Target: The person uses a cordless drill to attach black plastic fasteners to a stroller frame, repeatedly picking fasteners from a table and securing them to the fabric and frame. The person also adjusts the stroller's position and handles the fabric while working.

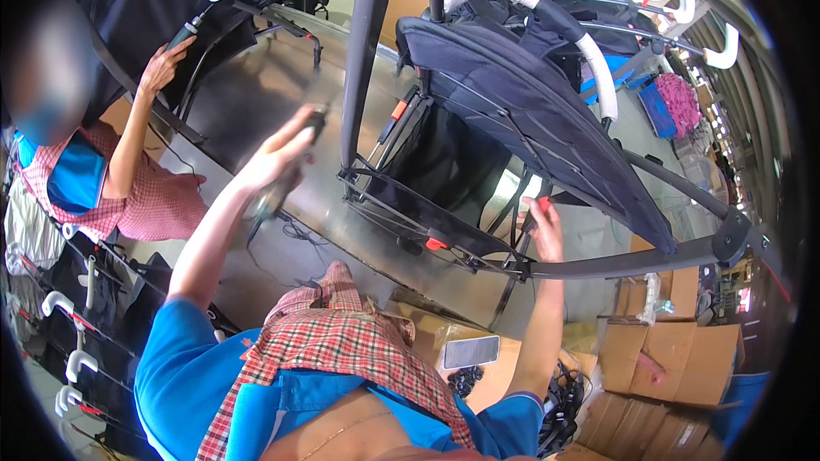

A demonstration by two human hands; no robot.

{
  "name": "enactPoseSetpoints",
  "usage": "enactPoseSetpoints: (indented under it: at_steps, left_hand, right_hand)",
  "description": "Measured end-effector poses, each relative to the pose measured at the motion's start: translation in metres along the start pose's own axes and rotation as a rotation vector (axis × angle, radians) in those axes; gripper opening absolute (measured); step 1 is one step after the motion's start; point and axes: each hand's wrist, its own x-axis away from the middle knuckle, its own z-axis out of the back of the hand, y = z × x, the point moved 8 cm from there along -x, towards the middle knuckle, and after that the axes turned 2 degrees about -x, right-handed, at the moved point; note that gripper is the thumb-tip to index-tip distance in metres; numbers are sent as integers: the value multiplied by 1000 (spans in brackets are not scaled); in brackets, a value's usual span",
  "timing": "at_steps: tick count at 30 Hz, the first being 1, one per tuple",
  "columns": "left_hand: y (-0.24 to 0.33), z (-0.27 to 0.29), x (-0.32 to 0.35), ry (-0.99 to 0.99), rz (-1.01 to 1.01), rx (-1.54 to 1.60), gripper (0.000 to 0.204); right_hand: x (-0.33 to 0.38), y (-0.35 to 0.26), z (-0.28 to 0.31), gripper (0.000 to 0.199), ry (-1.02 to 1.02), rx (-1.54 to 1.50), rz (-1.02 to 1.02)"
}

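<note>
On the metal-topped workbench [342, 235] a black stroller [530, 111] lies partly folded, its dark fabric canopy tilted up on the right. My left hand [286, 154], raised over the bench to the left of the stroller, is closed round a dark electric screwdriver [316, 119], smeared by motion. My right hand [545, 229] grips a slim tube of the stroller frame [598, 268] below the canopy, its fingers beside a red clip [544, 203]. Another red clip [436, 244] sits on the near crossbar. The canopy's edge and the frame partly hide the right fingertips.
At the left a co-worker [128, 162] holds a screwdriver [181, 34] against another stroller. A phone [470, 352] and small black parts [465, 381] lie on cardboard close to me. Cardboard boxes [670, 358] are stacked at the right. Strollers with white handles [81, 363] stand at the lower left.
</note>
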Motion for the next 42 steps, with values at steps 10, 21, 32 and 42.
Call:
enactPoseSetpoints:
  at_steps: [10,21,32,42]
  left_hand:
    - [-10,-107,-164,-480,81,-482,65]
    - [-32,-83,-169,-386,151,-323,45]
    - [-130,45,-62,-33,295,-70,42]
    - [-250,-160,141,-866,991,-374,69]
  right_hand:
    - [-3,7,35,52,55,0,-209]
    - [20,15,33,44,113,20,-205]
    - [276,18,150,31,490,19,110]
    - [549,208,146,10,880,1017,-332]
